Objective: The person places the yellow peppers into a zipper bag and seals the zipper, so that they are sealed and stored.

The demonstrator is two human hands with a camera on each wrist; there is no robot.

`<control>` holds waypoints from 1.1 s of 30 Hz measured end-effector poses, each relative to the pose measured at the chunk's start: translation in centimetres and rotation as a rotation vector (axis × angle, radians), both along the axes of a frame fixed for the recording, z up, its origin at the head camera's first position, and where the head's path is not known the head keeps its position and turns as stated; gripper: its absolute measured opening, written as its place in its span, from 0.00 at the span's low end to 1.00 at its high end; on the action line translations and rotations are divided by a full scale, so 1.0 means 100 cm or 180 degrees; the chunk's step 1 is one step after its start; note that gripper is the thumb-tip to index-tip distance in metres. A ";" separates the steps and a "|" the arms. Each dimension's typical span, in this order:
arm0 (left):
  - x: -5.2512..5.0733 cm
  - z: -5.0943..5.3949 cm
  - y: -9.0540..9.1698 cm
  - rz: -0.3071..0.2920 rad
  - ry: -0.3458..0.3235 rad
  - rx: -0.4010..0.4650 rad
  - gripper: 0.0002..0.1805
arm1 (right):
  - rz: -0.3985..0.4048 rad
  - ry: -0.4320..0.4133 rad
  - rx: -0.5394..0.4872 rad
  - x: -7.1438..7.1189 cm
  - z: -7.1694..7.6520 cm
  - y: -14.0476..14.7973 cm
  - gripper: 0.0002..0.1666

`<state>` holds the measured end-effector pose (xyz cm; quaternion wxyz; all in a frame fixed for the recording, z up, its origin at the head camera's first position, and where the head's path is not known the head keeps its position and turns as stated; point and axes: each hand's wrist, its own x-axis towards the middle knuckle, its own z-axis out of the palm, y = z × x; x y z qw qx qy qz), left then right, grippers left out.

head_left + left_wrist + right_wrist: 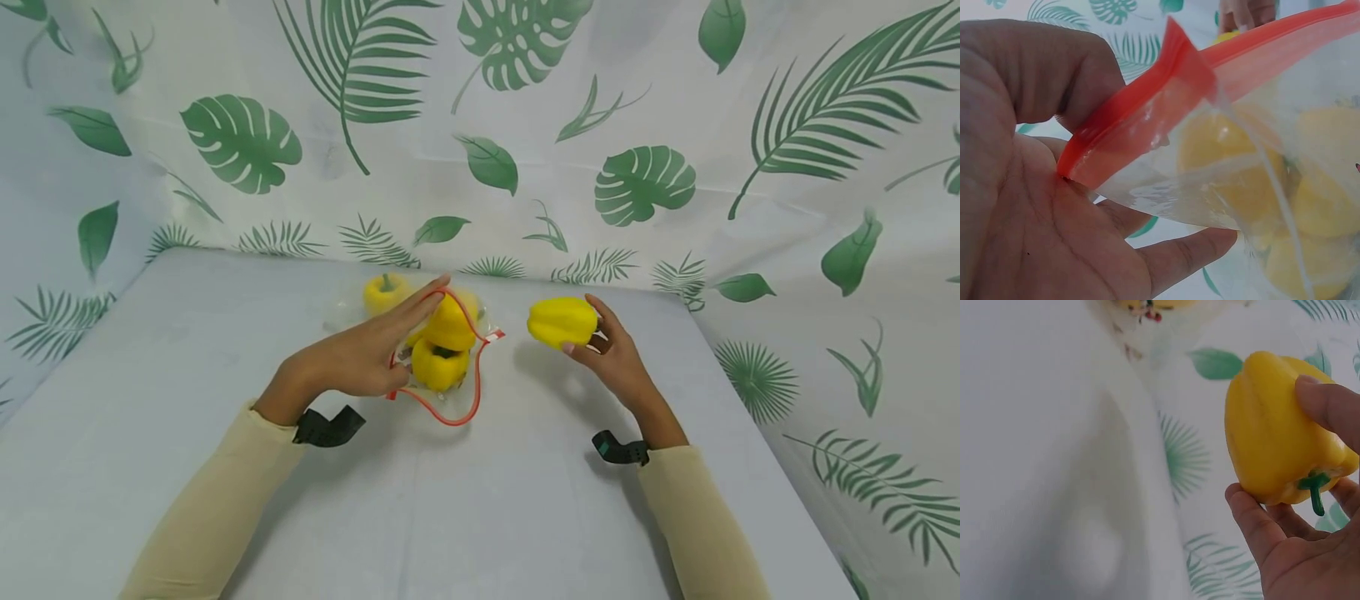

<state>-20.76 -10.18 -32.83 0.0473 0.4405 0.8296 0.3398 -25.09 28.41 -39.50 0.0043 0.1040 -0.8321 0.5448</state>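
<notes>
A clear plastic zip bag (477,392) with a red rim stands mouth open on the table, several yellow bell peppers (441,367) inside. My left hand (360,346) is at its left side; the left wrist view shows the thumb (1085,94) bent over the red rim (1141,103), other fingers stretched out behind the plastic. To the right of the bag, above the table, my right hand (618,362) grips a yellow bell pepper (561,322) between thumb and fingers. Its green stem (1314,482) points toward the palm in the right wrist view.
Another yellow bell pepper (385,292) sits behind my left hand, with clear plastic around it; whether it is in the same bag I cannot tell. A white table (480,517) lies under everything. Leaf-patterned cloth (540,192) hangs along the back and right side.
</notes>
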 end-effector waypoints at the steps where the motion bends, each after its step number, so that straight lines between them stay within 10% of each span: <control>1: 0.000 0.000 0.000 -0.0001 0.0003 -0.0003 0.50 | 0.0060 0.0038 -0.0047 0.002 0.002 -0.003 0.52; 33: 0.001 0.001 0.001 0.0011 -0.0088 -0.0025 0.50 | 0.0765 0.0518 -0.0415 0.052 0.044 -0.044 0.50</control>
